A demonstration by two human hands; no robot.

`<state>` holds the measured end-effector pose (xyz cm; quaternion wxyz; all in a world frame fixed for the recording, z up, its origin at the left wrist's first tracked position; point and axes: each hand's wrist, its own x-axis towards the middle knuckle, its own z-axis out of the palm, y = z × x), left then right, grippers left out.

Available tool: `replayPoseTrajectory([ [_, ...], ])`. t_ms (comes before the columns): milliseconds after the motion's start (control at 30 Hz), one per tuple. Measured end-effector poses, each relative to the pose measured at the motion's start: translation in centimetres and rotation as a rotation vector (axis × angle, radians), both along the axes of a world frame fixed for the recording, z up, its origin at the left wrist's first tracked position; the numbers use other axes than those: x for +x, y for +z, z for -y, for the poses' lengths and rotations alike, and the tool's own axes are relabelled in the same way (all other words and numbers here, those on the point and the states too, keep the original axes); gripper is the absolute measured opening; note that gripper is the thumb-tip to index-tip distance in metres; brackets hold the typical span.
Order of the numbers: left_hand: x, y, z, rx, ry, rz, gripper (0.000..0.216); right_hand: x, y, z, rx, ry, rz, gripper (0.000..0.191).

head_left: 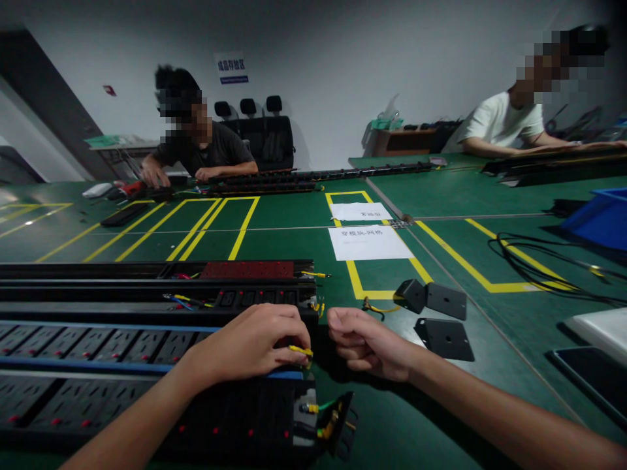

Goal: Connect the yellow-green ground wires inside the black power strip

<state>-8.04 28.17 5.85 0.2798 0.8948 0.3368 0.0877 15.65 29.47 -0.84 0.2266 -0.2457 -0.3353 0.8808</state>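
Note:
My left hand rests over the end of a blue-edged power strip. Its thumb and fingers are closed around a short yellow wire at the strip's end. Just to the right, my right hand is curled into a fist above the green table; whatever it may hold is hidden. Nearer me lies a black power strip with red dots, a green wire and a tilted black end plate at its end. Beyond my left hand are a strip with black sockets and one with dark red sockets.
Black metal brackets and a short yellow-and-black wire lie right of my right hand. Paper sheets, black cables, a blue bin and a phone-like dark slab are farther out. Two people work across the table.

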Motion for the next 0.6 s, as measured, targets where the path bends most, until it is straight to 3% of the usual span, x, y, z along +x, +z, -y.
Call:
replayPoseTrajectory([
  [167, -0.06, 0.06, -0.01, 0.001, -0.017, -0.023, 0.003, 0.02, -0.11, -0.09, -0.002, -0.005, -0.003, 0.048],
  [600, -0.06, -0.13, -0.22, 0.010, -0.028, -0.006, 0.008, 0.14, -0.10, -0.03, 0.011, 0.000, 0.014, 0.048],
])
